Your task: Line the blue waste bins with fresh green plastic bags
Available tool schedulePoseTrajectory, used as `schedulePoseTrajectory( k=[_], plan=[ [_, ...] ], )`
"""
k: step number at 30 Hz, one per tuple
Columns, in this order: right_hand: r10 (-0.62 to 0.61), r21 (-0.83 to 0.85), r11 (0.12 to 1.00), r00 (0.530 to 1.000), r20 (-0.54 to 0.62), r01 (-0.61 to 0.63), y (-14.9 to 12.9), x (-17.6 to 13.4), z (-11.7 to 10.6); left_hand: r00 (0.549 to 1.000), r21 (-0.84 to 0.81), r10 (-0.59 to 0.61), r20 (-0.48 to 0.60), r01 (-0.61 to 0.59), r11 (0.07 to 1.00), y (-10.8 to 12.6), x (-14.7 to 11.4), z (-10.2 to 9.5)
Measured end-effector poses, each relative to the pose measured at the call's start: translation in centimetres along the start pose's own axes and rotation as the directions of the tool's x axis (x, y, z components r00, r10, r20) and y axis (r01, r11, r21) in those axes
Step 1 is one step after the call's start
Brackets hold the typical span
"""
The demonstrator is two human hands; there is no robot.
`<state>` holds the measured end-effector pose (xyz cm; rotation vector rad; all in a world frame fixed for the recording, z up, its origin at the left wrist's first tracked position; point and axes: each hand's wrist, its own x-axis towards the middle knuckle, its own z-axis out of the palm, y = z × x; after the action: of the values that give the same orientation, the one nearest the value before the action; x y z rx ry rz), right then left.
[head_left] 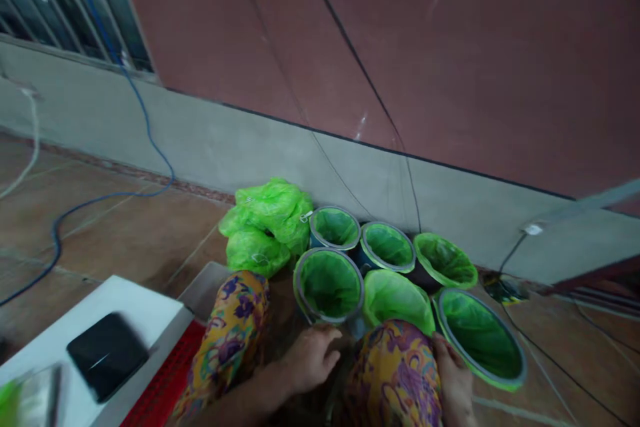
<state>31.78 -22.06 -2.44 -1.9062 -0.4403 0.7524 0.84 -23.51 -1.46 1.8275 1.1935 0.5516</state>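
Note:
Several round bins lined with green bags stand in two rows between and beyond my knees. My left hand point(313, 357) is just in front of the front left bin point(329, 285), fingers loosely curved and apart, with nothing visible in them. My right hand point(454, 373) is beside my right knee, at the near left side of the front right bin point(480, 337). Its fingers are partly hidden by the knee and the bin, so I cannot tell its grip. Between these two sits the front middle bin point(399, 300), its pale green liner folded over the rim.
Crumpled green mesh or bags point(267, 223) lie left of the bins, against the wall point(215, 140). At my left are a white box point(135, 303) carrying a black phone-like device point(107, 355), and a red crate point(167, 373). Blue cable point(147, 127) crosses the tiled floor.

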Motion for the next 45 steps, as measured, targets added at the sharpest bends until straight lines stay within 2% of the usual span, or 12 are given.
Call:
schedulePoseTrajectory(
  k=[3,6,8,10,13,15,17,19,26,32,38,45],
  plan=[
    [-0.132,-0.031,0.991,0.991,0.023,0.133,-0.4,-0.1,1.3,0.993,-0.233,-0.049,-0.110,0.022,0.972,1.8,-5.2,-4.3],
    [-0.255,-0.199,0.943,0.963,0.088,0.268,-0.5,-0.4,2.2,0.929,-0.451,-0.246,-0.276,0.101,0.887,0.5,-10.9,-8.1],
    [-0.324,-0.332,0.871,0.932,0.164,0.361,-1.0,-1.1,2.8,0.823,-0.657,-0.444,-0.355,0.118,0.744,-2.0,-14.6,-9.4],
    [-0.372,-0.457,0.775,0.899,0.229,0.437,-1.7,-2.3,3.5,0.684,-0.818,-0.642,-0.346,0.115,0.563,-5.2,-17.9,-9.6],
    [-0.395,-0.552,0.669,0.867,0.304,0.498,-2.8,-4.6,4.7,0.469,-0.976,-0.861,-0.198,-0.016,0.216,-9.9,-21.8,-8.4],
    [-0.405,-0.563,0.628,0.843,0.353,0.537,-3.3,-5.9,5.5,0.408,-0.984,-0.912,-0.052,-0.177,-0.023,-12.2,-23.2,-7.5],
    [-0.436,-0.556,0.596,0.815,0.381,0.579,-3.5,-6.8,6.0,0.398,-0.937,-0.917,-0.023,-0.328,-0.119,-13.7,-23.7,-7.1],
    [-0.459,-0.547,0.578,0.796,0.395,0.605,-3.5,-7.3,6.2,0.414,-0.893,-0.909,-0.044,-0.424,-0.150,-14.5,-23.4,-7.4],
    [-0.493,-0.531,0.543,0.759,0.426,0.651,-3.2,-8.0,5.8,0.494,-0.819,-0.861,-0.123,-0.540,-0.193,-15.1,-22.4,-9.6],
    [-0.494,-0.536,0.560,0.774,0.397,0.632,-3.2,-8.1,5.6,0.421,-0.793,-0.907,-0.030,-0.562,-0.235,-15.5,-22.9,-9.4],
    [-0.526,-0.517,0.553,0.755,0.391,0.653,-2.7,-7.7,5.1,0.312,-0.794,-0.949,-0.044,-0.587,-0.156,-14.9,-23.0,-9.9],
    [-0.592,-0.456,0.553,0.714,0.374,0.698,-2.3,-7.4,4.7,0.346,-0.790,-0.919,-0.188,-0.609,-0.068,-13.6,-23.5,-12.6]
  ],
)
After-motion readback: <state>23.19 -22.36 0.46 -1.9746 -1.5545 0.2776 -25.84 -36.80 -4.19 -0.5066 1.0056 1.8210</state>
